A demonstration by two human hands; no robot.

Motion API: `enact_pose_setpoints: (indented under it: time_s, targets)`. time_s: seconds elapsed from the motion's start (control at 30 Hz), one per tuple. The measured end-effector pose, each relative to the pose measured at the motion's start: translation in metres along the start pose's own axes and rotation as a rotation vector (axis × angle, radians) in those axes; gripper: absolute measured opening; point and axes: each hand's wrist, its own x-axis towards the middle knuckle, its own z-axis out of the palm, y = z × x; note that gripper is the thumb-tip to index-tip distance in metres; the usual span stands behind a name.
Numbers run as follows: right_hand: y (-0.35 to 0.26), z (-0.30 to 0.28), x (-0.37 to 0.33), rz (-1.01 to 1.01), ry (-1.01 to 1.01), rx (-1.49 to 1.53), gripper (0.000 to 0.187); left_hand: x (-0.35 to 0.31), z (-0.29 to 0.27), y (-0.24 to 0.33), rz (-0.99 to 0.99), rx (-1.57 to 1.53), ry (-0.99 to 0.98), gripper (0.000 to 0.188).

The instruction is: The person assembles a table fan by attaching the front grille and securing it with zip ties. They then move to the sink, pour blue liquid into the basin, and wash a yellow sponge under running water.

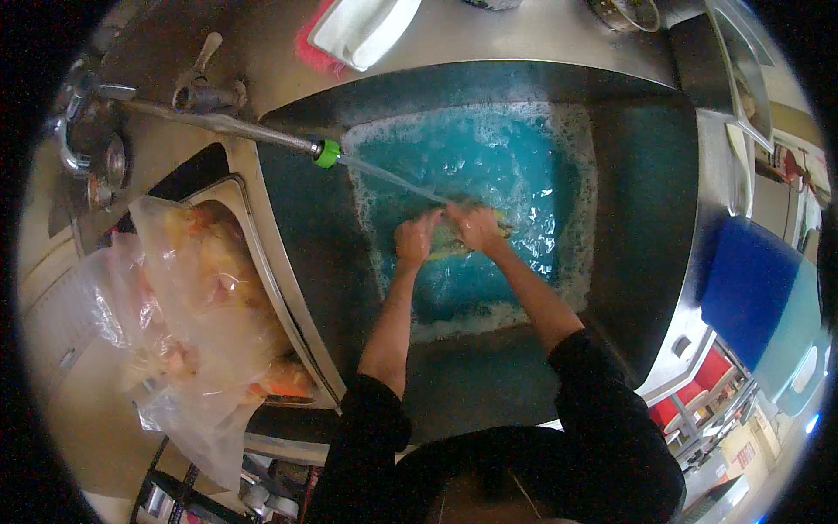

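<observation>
Both my hands are in the sink [642, 262], low over foamy blue water [471, 144]. Between them is a pale green and yellow piece [449, 243], wet and partly covered by my fingers; its kind cannot be made out. My left hand [417, 237] grips its left side with curled fingers. The right side is held by my right hand [476, 229], the fingers closed over its top. From a metal spout with a green tip [327, 154], a stream of water [388, 176] runs down to my hands.
Left of the sink, a metal pan [284, 293] holds food in a clear plastic bag [188, 323] that spills over its edge. Behind lies a white-backed brush with pink bristles [362, 31]. A metal pot [627, 13] stands at the back right. Blue boards [751, 279] stand at the right.
</observation>
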Motion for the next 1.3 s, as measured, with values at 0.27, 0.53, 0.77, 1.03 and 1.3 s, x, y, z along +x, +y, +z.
enact_pose_setpoints:
  time_s: [0.27,0.53,0.77,1.03,1.3]
  targets:
    - [-0.033,-0.011,-0.028,0.026,0.353,-0.147,0.043,-0.034,0.003,0.027,0.006,0.150,0.435,0.032]
    - [-0.003,0.039,-0.005,0.098,0.114,-0.320,0.039,-0.003,0.026,-0.001,-0.094,0.540,0.248,0.028]
    - [-0.005,0.032,0.001,0.083,0.105,-0.228,0.036,0.001,0.023,-0.007,0.013,0.520,0.140,0.033]
    - [-0.050,-0.012,0.005,0.281,0.498,0.154,0.038,0.016,-0.007,0.004,-0.075,-0.666,0.468,0.031]
    - [-0.078,-0.014,0.094,0.249,0.115,1.043,0.037,0.066,-0.037,0.034,-0.412,-1.283,0.737,0.042]
